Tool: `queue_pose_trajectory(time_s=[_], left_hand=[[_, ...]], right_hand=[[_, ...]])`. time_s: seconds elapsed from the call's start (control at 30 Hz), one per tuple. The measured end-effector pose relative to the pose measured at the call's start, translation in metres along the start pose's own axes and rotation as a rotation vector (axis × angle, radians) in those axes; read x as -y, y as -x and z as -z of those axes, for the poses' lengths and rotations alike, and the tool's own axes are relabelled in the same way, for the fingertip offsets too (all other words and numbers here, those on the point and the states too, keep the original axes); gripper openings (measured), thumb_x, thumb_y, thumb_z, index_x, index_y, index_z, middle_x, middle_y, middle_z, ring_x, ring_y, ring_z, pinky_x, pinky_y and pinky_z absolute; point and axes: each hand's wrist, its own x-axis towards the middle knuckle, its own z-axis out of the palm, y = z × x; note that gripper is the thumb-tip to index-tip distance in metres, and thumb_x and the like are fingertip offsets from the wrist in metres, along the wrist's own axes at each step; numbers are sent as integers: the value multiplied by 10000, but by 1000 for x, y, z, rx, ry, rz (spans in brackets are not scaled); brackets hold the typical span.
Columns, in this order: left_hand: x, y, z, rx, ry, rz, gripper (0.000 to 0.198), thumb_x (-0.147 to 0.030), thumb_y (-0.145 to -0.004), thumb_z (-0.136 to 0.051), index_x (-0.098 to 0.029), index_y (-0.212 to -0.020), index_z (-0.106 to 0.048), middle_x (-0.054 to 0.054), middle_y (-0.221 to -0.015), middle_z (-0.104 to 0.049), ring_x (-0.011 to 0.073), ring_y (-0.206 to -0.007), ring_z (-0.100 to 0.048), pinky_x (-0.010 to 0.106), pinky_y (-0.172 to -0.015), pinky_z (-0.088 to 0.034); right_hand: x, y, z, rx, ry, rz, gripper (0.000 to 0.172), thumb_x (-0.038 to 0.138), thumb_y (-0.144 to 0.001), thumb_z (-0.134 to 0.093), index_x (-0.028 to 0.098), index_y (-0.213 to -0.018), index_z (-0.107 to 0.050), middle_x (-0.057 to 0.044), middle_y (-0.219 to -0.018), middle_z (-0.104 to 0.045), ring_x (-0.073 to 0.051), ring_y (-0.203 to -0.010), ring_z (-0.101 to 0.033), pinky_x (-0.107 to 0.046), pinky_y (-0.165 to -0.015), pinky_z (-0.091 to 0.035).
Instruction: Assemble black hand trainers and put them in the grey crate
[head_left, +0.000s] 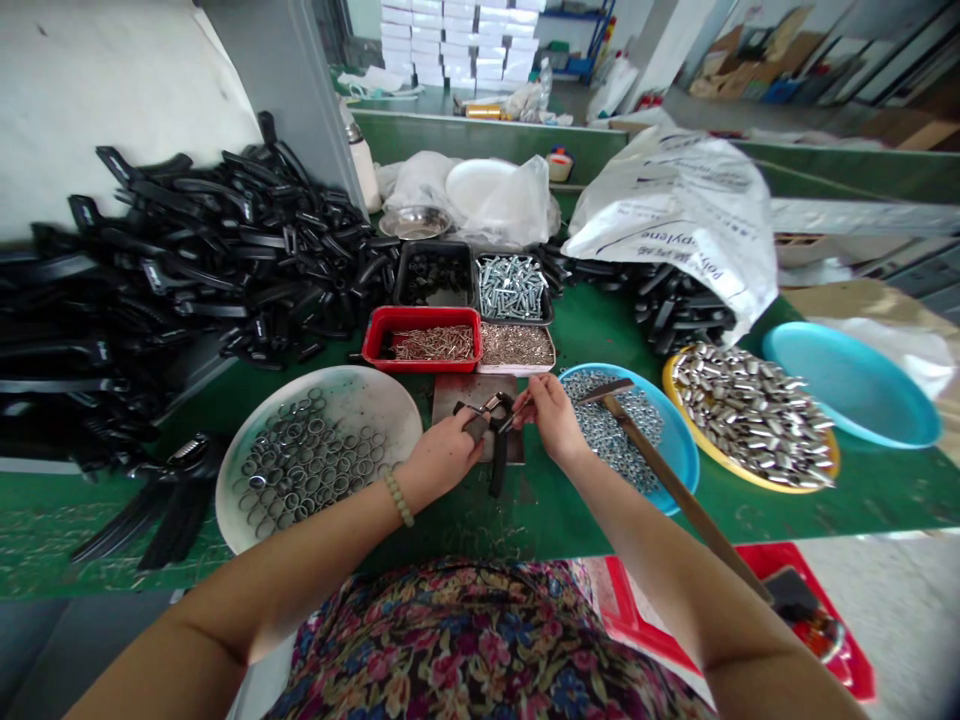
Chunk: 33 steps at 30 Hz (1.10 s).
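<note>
My left hand [444, 448] is closed around a black plastic part [498, 465] with a shiny metal piece on it, held over a flat metal plate [450, 392]. Close against the right side of that part, the fingertips of my right hand [553, 412] are pinched together on something small and thin that I cannot make out. Just right of this hand, a hammer [651, 452] with a wooden handle lies across a blue tray [694, 468] of small metal nuts. To the left, a white tray [401, 400] holds many metal rings.
Behind the plate stand a red bin [369, 345] of small pins, a white box [525, 368] of tiny parts and black bins [403, 280], one with screws. Black handles [217, 250] are heaped at left. A yellow tray [675, 385] of metal pieces and a polyethylene sack [675, 190] are right.
</note>
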Motion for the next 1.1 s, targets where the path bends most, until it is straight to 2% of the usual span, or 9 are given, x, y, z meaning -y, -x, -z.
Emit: queue_pose_trajectory(time_s=[0.13, 0.2, 0.3, 0.37, 0.47, 0.6, 0.7, 0.9, 1.1], left_hand=[[1, 0, 0, -2, 13, -12, 360, -269, -935, -381, -146, -1261, -475, 119, -1171, -541, 207, -954, -587, 351, -873, -500], [1, 1, 1, -4, 28, -24, 360, -270, -936, -385, -150, -1264, -474, 123, -1191, -534, 210, -990, -584, 360, -899, -490], [2, 1, 0, -5, 35, -25, 369, -277, -939, -386, -143, -1273, -470, 130, -1202, -529, 213, -1016, -583, 362, -913, -485], [2, 2, 0, 1, 23, -16, 376, -278, -940, -387, -133, -1277, -469, 133, -1189, -535, 212, -999, -590, 356, -900, -493], [2, 2, 0, 17, 3, -12, 383, -278, -938, -391, -120, -1279, -467, 136, -1166, -545, 215, -976, -597, 357, -881, -504], [1, 2, 1, 16, 10, -18, 374, -274, -937, -393, -118, -1268, -471, 141, -1165, -544, 222, -984, -592, 374, -888, -502], [0, 1, 2, 9, 19, -20, 365, -263, -933, -396, -128, -1263, -473, 138, -1160, -542, 222, -991, -583, 377, -892, -499], [-1, 0, 2, 13, -11, -2, 354, -236, -922, -403, -141, -1252, -485, 121, -1145, -550, 222, -952, -579, 367, -853, -511], [2, 0, -3, 0, -13, -16, 377, -231, -913, -417, -172, -1283, -463, 115, -1160, -541, 223, -981, -571, 372, -866, -500]], right_hand=[[-8, 4, 17, -121, 77, 86, 280, 495, -926, -342, 232, -848, -395, 25, -658, -601, -124, -470, -564, -260, -487, -484], [-9, 13, 28, -133, 374, 286, 263, 454, -927, -377, 213, -957, -478, -65, -886, -653, -180, -759, -645, -346, -710, -524], [-8, 31, 52, 24, 975, 504, 360, 437, -882, -491, 201, -1147, -552, -147, -1263, -550, -295, -1165, -500, -487, -958, -391], [-9, 43, 77, -57, 1279, 455, 430, 445, -882, -492, 209, -1241, -528, -145, -1333, -501, -342, -1207, -443, -542, -962, -352], [-16, 54, 126, -348, 1543, 176, 474, 429, -906, -438, 161, -1295, -482, -187, -1215, -566, -374, -1112, -503, -560, -867, -402], [-28, 59, 166, -234, 1614, -27, 445, 351, -921, -392, 99, -1278, -475, -199, -949, -649, -317, -857, -632, -466, -723, -485], [-23, 65, 145, -202, 1431, 30, 420, 322, -940, -327, 135, -1295, -452, -182, -950, -668, -267, -685, -658, -397, -595, -504], [26, 78, 52, 17, 948, 140, 414, 343, -948, -312, 215, -1317, -448, -86, -885, -722, -241, -704, -698, -331, -592, -528], [38, 67, 31, 28, 914, 124, 415, 336, -952, -325, 198, -1312, -480, -85, -845, -723, -227, -713, -696, -317, -631, -530]])
